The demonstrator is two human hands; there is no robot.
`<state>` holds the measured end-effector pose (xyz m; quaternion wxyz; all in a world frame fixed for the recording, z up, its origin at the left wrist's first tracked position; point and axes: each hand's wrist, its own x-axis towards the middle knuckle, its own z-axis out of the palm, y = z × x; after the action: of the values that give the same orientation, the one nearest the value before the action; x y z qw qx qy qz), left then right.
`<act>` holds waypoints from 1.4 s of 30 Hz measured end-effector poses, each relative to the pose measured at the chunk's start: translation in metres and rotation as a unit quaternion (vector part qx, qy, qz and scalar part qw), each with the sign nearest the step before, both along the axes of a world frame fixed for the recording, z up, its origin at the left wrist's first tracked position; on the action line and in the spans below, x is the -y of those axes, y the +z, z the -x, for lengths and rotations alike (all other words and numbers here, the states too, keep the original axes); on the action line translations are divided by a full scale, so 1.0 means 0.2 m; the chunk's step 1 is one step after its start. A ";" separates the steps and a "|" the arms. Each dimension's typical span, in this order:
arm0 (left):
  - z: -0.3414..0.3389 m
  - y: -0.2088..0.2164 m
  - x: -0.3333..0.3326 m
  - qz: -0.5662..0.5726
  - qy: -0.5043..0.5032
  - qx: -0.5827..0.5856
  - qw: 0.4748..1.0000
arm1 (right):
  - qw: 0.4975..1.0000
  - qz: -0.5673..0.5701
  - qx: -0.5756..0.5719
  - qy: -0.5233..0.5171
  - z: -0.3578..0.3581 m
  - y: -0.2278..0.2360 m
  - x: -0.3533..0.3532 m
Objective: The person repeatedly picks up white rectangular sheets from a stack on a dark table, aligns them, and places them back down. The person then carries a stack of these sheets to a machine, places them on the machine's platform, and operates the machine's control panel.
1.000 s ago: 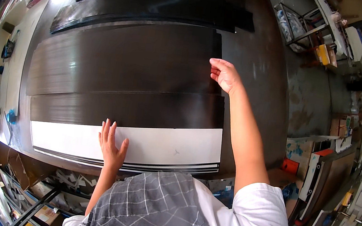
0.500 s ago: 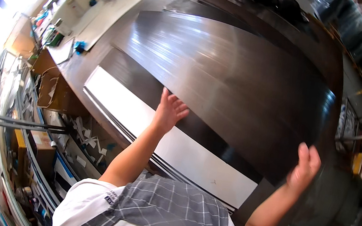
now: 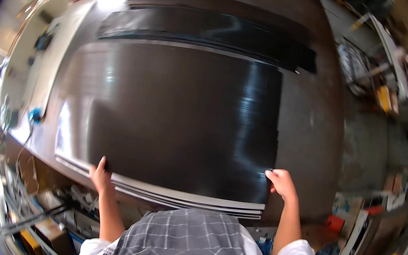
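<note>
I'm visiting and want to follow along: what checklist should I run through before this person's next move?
1. Right hand pinching the dark sheet at its right edge: ok.
2. Left hand at the sheet's near edge: ok.
3. Left grip firm: cannot tell; it's blurred.
4. White panel fully covered: not ok; a strip shows along the near edge.
5. Sheet clear of the dark strips behind: cannot tell; they nearly meet.
</note>
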<state>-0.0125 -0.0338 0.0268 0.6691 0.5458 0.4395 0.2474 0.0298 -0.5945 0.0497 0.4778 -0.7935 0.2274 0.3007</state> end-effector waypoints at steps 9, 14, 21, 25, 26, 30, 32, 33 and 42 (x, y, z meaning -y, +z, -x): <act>0.21 -0.12 0.02 -0.509 -0.138 -0.303 0.794 | 0.975 0.151 0.153 0.052 -0.79 0.08 0.15; 0.04 0.00 0.35 -0.543 -0.356 -0.359 0.671 | 0.901 0.309 0.296 -0.064 -1.49 -0.09 0.24; 0.03 0.02 0.35 -0.541 -0.351 -0.359 0.675 | 0.862 0.426 0.230 -0.151 -1.78 0.01 0.03; -0.02 0.05 0.40 -0.551 -0.355 -0.313 0.687 | 0.831 0.317 0.399 -0.221 -1.80 -0.07 0.03; -0.04 0.06 0.42 -0.557 -0.359 -0.262 0.701 | 0.817 0.258 0.457 -0.238 -1.80 -0.08 0.02; -0.20 0.06 0.55 -0.461 -0.339 -0.092 0.815 | 0.823 -0.099 0.541 -0.144 -1.42 0.21 -0.43; -0.35 0.11 0.64 -0.275 -0.320 -0.032 0.906 | 0.811 -0.141 0.568 -0.016 -1.09 0.28 -0.60; -0.43 0.14 0.68 -0.136 -0.306 -0.010 0.942 | 0.824 -0.183 0.536 0.008 -0.92 0.29 -0.66; -0.81 0.11 0.70 0.461 -0.322 0.259 0.785 | 0.948 -0.124 0.287 0.063 0.06 0.41 -0.33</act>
<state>0.1486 -0.1745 0.0487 0.9706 0.1978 0.1098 -0.0822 0.0185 -0.5290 0.1314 0.5976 -0.7933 -0.0091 0.1156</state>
